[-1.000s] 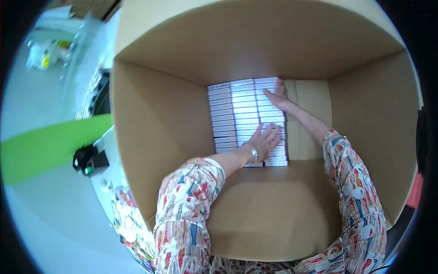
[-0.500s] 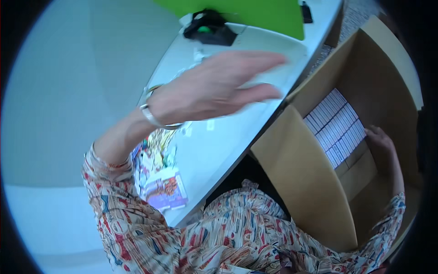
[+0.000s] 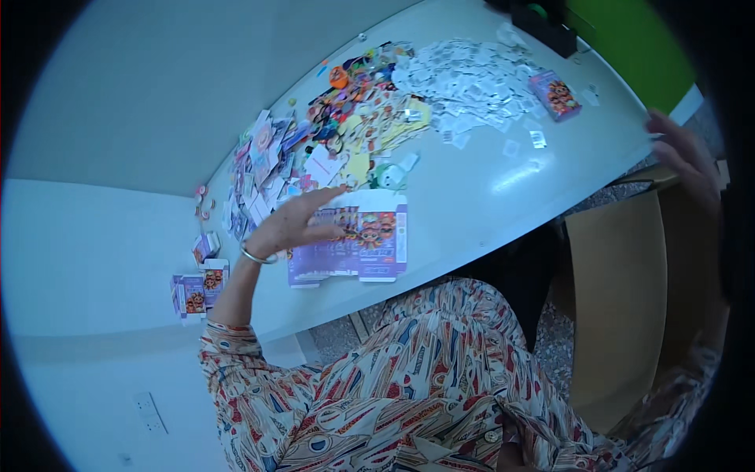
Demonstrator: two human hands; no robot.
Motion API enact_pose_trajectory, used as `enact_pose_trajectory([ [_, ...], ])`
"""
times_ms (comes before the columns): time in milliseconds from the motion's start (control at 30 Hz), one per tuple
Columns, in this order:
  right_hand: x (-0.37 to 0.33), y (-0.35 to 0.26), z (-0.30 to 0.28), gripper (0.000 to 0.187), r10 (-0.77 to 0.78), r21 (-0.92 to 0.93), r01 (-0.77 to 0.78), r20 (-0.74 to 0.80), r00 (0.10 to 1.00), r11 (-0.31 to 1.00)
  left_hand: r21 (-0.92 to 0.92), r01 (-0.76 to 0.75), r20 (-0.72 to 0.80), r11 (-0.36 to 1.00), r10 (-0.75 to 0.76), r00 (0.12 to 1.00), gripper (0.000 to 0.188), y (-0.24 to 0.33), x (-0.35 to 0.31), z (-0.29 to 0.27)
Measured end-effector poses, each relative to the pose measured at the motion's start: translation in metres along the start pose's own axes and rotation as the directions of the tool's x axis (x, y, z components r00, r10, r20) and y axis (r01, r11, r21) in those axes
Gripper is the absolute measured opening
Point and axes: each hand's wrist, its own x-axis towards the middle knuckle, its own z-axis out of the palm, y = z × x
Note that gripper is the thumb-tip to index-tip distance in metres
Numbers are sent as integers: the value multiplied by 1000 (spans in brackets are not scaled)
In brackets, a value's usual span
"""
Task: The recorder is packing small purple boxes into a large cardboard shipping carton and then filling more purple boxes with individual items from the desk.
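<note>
My left hand, a bangle at its wrist, is over the left end of a fanned row of flat purple cartons near the table's front edge. Its thumb and fingers are apart, with nothing seen between them. At the far right, my right hand is raised above the edge of a large cardboard box. It is slightly blurred, its fingers are spread, and no object shows in it. A folded purple box lies on the table beyond, beside a heap of small white slips.
Colourful cut-outs and a pile of cards cover the table's far left. More purple cartons lie at the left edge. A black tape dispenser stands at the back by a green panel.
The view has swung left to the table. My left hand has come down to the flat cartons. My right hand has come up out of the cardboard box, away from the packed small boxes.
</note>
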Motion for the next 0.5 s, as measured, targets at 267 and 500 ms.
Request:
enact_pose_trajectory([
  [267,44,-182,205,69,-302,-125,381,411,860,916,233,-115,-363,966,196,911,101,-60,20,103],
  [500,14,-193,318,53,-353,172,338,61,934,925,150,-163,-530,975,219,819,91,-67,53,136],
])
